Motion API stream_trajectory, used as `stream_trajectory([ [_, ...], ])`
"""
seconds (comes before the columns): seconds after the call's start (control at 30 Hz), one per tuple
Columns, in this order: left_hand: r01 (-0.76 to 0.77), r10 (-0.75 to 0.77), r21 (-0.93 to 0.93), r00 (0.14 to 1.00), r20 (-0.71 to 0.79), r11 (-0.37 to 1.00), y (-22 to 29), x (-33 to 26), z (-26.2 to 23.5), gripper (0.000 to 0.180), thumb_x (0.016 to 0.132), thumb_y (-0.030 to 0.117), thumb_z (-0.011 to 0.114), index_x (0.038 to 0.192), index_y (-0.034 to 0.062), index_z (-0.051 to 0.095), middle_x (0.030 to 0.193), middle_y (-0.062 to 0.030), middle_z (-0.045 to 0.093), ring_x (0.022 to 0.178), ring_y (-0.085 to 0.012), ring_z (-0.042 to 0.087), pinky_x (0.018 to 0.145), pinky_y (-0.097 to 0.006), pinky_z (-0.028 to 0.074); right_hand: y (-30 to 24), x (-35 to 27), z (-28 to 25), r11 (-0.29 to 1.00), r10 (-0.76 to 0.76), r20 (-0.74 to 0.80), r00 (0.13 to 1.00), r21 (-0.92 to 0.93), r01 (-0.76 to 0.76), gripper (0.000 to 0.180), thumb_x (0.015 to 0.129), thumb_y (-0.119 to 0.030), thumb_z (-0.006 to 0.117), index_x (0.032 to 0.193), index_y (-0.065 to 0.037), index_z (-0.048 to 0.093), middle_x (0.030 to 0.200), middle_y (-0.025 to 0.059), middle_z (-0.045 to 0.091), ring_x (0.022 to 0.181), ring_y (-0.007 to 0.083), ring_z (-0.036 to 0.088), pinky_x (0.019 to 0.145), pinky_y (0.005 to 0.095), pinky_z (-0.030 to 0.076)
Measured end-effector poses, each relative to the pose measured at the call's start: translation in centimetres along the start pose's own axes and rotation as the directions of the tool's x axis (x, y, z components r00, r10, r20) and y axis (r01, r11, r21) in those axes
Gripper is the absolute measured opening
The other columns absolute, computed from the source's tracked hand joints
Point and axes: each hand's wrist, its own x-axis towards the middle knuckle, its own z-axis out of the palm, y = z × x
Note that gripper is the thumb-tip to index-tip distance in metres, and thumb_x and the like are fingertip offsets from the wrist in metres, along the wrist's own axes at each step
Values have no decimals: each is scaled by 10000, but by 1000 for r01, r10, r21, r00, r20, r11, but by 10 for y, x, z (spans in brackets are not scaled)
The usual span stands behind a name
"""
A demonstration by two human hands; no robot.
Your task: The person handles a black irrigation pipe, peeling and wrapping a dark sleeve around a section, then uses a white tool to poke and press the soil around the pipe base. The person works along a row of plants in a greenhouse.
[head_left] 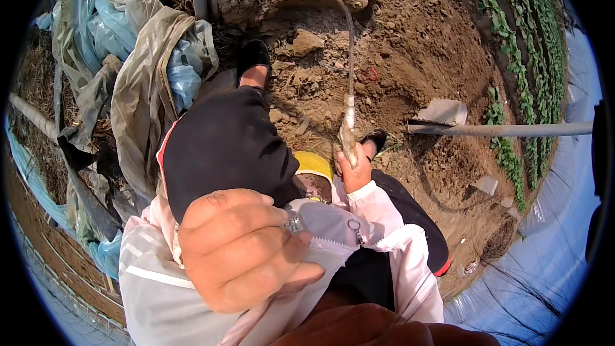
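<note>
My left hand (240, 253) is raised close in front of my chest, its fingers curled and closed. At its fingertips shows a small grey speckled piece (295, 223), partly hidden, and I cannot make out its kind. Lower down and farther off, my right hand (355, 173) is closed around the pale wrapped handle (348, 125) of a long thin rod (350, 45). That rod stretches away over the soil and bends at its far end. Between my knees sits a yellow-edged thing (314, 164) with a dark, speckled inside, partly covered by my clothes.
Crumpled plastic sheeting (144, 51) lies at the left. Loose brown soil (410, 45) with clods spreads ahead. A pole (512, 130) runs in from the right beside a broken block (443, 113). Green plant rows (528, 90) and blue-tinted film (567, 205) line the right side.
</note>
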Motion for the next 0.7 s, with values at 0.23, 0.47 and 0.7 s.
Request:
stream_trajectory([
  [0.23,22,-17,89,998,-63,996,12,-10,3,237,683,194,818,754,10,686,619,-42,569,588,-198,607,515,-281,483,22,8,9,770,-444,-176,879,-577,273,218,996,-154,576,1154,-6,545,803,239,627,726,460,641,605,487,477],
  [0.47,19,-16,122,1000,-24,992,15,-14,-7,240,697,218,812,760,20,692,603,-31,574,576,-191,593,516,-288,500,70,18,25,732,-24,-93,995,-680,-46,218,967,-196,587,1108,-45,516,787,291,660,760,517,633,669,607,471],
  [0.7,34,-27,168,998,-48,985,17,-11,0,249,723,238,811,779,19,706,604,-20,580,585,-183,594,525,-295,513,102,19,25,723,-5,-167,986,-682,-112,185,978,-166,576,1090,-20,554,827,298,659,811,516,636,674,573,470],
])
